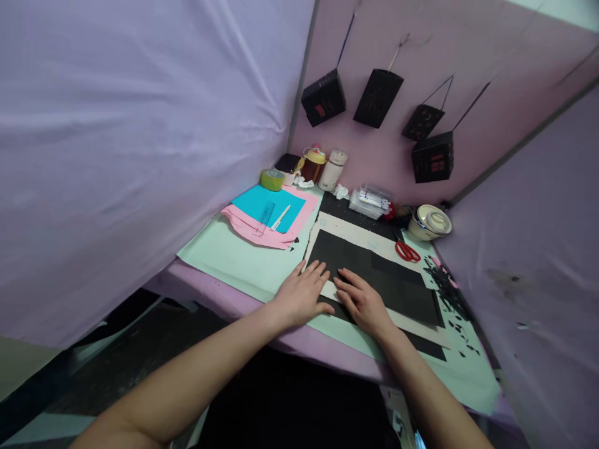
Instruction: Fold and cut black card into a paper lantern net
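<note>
- Left hand (pixel 303 293): laid flat, palm down, fingers spread, pressing on the near left edge of the black paper sheet (pixel 374 274). The grip is open; nothing is pinched.
- Right hand (pixel 362 302): also flat and spread on the same sheet, just beside the left hand, fingertips pointing toward it. Nothing is held.
- Black paper sheet: lies on a cream backing sheet (pixel 360 237), near the front middle of the tabletop (pixel 224 255).
- Red scissors (pixel 407 251): lie on the cream sheet beyond the right hand, well apart from it.
- Black paper scraps (pixel 449 290): scattered along the right side of the tabletop.
- Pink and blue paper stack (pixel 269 215): far left, with a ruler and pen on top.
- Tape roll (pixel 272 179), jars and a bowl (pixel 430 222): along the back edge.
- Black paper lanterns (pixel 377 96): hang on the wall.
</note>
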Motion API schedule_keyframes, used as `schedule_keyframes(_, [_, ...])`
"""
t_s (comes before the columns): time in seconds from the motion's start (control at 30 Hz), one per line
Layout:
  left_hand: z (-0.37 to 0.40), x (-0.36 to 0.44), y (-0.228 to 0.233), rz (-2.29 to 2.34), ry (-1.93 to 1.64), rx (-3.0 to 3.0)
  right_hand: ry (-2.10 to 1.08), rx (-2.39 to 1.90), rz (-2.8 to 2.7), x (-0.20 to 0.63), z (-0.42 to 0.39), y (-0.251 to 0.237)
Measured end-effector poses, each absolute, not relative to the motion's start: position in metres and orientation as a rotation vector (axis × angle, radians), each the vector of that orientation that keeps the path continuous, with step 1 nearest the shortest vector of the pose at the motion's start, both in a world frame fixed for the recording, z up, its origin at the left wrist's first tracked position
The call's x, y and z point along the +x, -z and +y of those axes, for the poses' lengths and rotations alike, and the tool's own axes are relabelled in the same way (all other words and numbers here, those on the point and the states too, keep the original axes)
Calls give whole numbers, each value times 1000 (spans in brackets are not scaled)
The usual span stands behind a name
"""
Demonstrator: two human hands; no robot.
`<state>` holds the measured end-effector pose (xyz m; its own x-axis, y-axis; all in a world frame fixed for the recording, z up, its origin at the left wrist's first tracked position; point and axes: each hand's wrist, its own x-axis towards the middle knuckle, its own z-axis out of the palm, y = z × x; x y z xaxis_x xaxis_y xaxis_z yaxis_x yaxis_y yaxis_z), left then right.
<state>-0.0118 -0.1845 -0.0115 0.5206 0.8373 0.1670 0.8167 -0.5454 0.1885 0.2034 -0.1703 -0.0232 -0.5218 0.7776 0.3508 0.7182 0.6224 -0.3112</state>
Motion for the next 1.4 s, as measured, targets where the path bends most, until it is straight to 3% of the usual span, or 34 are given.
schedule_keyframes(0.53, [-183, -31, 19, 1482, -423, 2743, -188, -1164, -2357, 204, -168, 24])
schedule_keyframes(1.1, [-181, -43, 11, 1256, -900, 2562, -234, -1086, -2204, 204, -172, 20])
schedule_keyframes(1.23, [-141, -33, -4, 1149, -836, 2625, -224, -1096, -2209, 201, -174, 21])
schedule_keyframes(1.4, [-91, -15, -4, 900, -451, 2808, -330, -1133, -2288, 205, -173, 8])
